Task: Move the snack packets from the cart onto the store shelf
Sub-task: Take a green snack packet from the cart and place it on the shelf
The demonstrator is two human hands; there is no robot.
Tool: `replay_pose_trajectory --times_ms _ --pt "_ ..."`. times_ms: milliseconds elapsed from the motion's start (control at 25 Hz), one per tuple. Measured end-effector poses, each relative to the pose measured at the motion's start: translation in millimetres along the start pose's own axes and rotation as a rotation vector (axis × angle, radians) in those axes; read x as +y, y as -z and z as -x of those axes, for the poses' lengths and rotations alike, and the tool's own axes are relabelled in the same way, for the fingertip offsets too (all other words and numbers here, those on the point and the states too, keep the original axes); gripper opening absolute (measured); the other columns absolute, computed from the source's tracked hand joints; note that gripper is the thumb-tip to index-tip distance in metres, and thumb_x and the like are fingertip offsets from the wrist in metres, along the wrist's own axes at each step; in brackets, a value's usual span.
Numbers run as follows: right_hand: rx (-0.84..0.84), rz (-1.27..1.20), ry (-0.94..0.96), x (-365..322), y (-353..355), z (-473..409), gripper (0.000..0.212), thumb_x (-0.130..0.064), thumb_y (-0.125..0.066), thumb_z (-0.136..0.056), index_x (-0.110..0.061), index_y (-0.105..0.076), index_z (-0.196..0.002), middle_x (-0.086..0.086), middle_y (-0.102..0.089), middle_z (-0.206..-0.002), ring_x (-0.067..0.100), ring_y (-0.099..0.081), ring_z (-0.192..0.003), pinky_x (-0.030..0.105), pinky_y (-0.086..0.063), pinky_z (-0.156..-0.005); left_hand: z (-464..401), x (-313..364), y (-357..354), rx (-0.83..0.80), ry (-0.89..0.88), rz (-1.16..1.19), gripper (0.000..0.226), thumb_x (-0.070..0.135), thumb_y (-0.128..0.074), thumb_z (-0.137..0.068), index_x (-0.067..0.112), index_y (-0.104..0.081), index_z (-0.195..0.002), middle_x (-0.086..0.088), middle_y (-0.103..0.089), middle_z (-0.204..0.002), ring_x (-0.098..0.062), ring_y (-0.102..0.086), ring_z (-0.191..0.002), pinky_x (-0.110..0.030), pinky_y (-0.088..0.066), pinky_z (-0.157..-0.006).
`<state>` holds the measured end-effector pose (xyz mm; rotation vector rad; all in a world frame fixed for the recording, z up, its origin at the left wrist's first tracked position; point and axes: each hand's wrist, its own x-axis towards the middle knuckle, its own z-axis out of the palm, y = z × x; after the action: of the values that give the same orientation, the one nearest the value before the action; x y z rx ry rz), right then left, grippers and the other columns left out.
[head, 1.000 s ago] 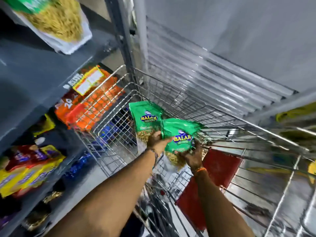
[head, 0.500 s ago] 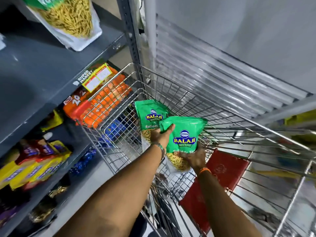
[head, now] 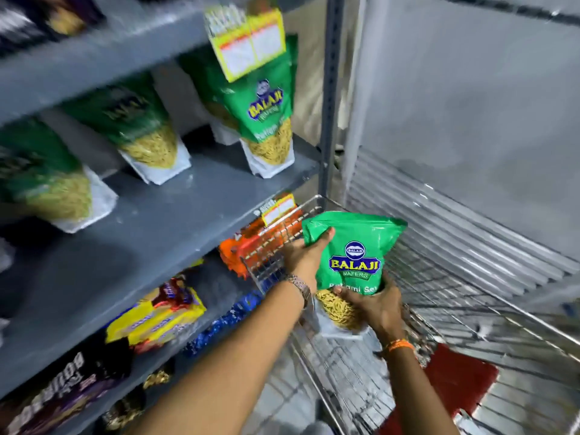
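Note:
I hold a green Balaji snack packet (head: 354,246) upright over the wire cart (head: 489,304), just right of the grey shelf (head: 157,221). My left hand (head: 309,257) grips its upper left edge, thumb on the front. My right hand (head: 376,309) holds its clear bottom from below. Only one packet face shows; I cannot tell whether a second one sits behind it. Matching green packets stand on the shelf: one at the right end (head: 266,120), one in the middle (head: 147,133) and one at the left (head: 47,183).
A yellow price tag (head: 248,42) hangs from the shelf above. Orange packets (head: 238,249) and yellow packets (head: 157,315) fill the lower shelf. The shelf's metal upright (head: 329,105) stands beside the cart. A red flap (head: 455,381) lies in the cart. A grey wall is to the right.
Both hands have risen out of the cart toward the shelf. The two green packets, side by side before, now show as one face. My view has tilted up onto the shelf.

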<state>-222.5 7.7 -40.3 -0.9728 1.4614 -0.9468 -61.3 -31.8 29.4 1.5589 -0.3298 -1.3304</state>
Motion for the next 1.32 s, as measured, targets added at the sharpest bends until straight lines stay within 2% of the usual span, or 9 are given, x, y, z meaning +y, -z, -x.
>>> replay_pose_trajectory --times_ms 120,280,560,680,800,840,920,1200,1320 --pt "-0.08 0.002 0.119 -60.3 -44.8 -2.0 0.076 -0.027 -0.104 -0.041 -0.014 -0.072 -0.109 0.005 -0.082 -0.096 0.023 -0.08 -0.088 0.044 -0.065 -0.081 19.4 66.8 28.1 0.058 -0.139 0.091 0.038 0.035 -0.091 -0.06 0.007 -0.076 -0.08 -0.015 -0.078 -0.091 -0.033 -0.075 -0.087 -0.053 -0.061 -0.08" --pt "-0.165 0.032 0.313 -127.6 -113.8 -7.9 0.076 -0.031 -0.104 -0.04 -0.012 -0.073 -0.107 0.003 -0.082 -0.095 0.018 -0.08 -0.087 0.036 -0.066 -0.078 31.2 145.1 79.0 0.082 -0.301 0.249 0.032 0.024 -0.088 -0.069 0.004 -0.076 -0.091 -0.013 -0.08 -0.087 -0.022 -0.073 -0.073 -0.043 -0.063 -0.066" --pt "-0.22 0.183 0.52 -195.5 -218.2 -34.3 0.086 -0.073 -0.092 -0.027 -0.033 -0.068 -0.099 -0.013 -0.08 -0.091 0.002 -0.076 -0.082 0.034 -0.066 -0.077 4.4 223.7 154.4 0.178 -0.48 0.27 0.023 0.022 -0.086 -0.071 0.012 -0.074 -0.087 -0.004 -0.079 -0.086 -0.018 -0.075 -0.076 -0.037 -0.061 -0.075" --pt "-0.249 0.197 0.521 -202.5 -255.5 -50.1 0.099 -0.074 -0.091 -0.026 -0.023 -0.068 -0.108 -0.005 -0.08 -0.096 0.012 -0.077 -0.085 0.038 -0.065 -0.079 -15.9 239.5 173.5 0.232 -0.502 0.276 0.02 0.02 -0.084 -0.073 0.011 -0.071 -0.085 -0.009 -0.076 -0.089 -0.019 -0.071 -0.074 -0.039 -0.061 -0.077" --pt "-0.201 0.161 0.551 -200.2 -280.4 -59.2 0.108 -0.072 -0.091 -0.028 -0.014 -0.064 -0.115 -0.017 -0.073 -0.084 -0.012 -0.069 -0.076 0.011 -0.059 -0.076 -30.1 251.9 181.5 0.231 -0.499 0.25 0.014 0.018 -0.082 -0.077 0.014 -0.068 -0.079 -0.005 -0.076 -0.081 -0.019 -0.07 -0.068 -0.036 -0.061 -0.073" --pt "-0.188 0.131 0.578 -198.0 -287.4 -61.1 0.107 -0.068 -0.093 -0.03 -0.011 -0.064 -0.115 -0.028 -0.063 -0.078 -0.026 -0.062 -0.073 -0.007 -0.046 -0.067 -34.8 254.3 184.1 0.214 -0.503 0.252 0.012 0.016 -0.08 -0.078 0.015 -0.068 -0.08 -0.005 -0.075 -0.083 -0.019 -0.07 -0.07 -0.036 -0.06 -0.076" --pt "-0.186 0.107 0.587 -191.8 -297.3 -64.2 0.094 -0.061 -0.095 -0.035 -0.015 -0.065 -0.11 -0.031 -0.058 -0.077 -0.042 -0.047 -0.075 -0.015 -0.031 -0.06 -43.4 255.6 188.4 0.197 -0.518 0.254 0.008 0.013 -0.077 -0.081 0.014 -0.069 -0.082 -0.006 -0.074 -0.087 -0.018 -0.071 -0.073 -0.038 -0.058 -0.081" --pt "-0.211 0.075 0.537 -182.2 -297.7 -67.5 0.099 -0.05 -0.098 -0.043 -0.016 -0.056 -0.126 -0.009 -0.071 -0.101 -0.018 -0.061 -0.086 -0.005 -0.045 -0.074 -50.9 247.0 190.7 0.305 -0.581 0.344 0.024 0.01 -0.08 -0.078 0.005 -0.07 -0.099 -0.013 -0.073 -0.107 -0.015 -0.073 -0.081 -0.034 -0.059 -0.084" --pt "-0.213 -0.017 0.447 -182.2 -270.6 -63.5 0.101 -0.041 -0.098 -0.054 -0.017 -0.045 -0.137 0.003 -0.065 -0.131 0.01 -0.061 -0.118 0.022 -0.047 -0.102 -34.2 239.9 191.3 0.53 -0.589 0.476 0.051 0.016 -0.085 -0.072 -0.001 -0.065 -0.116 -0.006 -0.073 -0.095 -0.008 -0.07 -0.077 -0.014 -0.057 -0.071"
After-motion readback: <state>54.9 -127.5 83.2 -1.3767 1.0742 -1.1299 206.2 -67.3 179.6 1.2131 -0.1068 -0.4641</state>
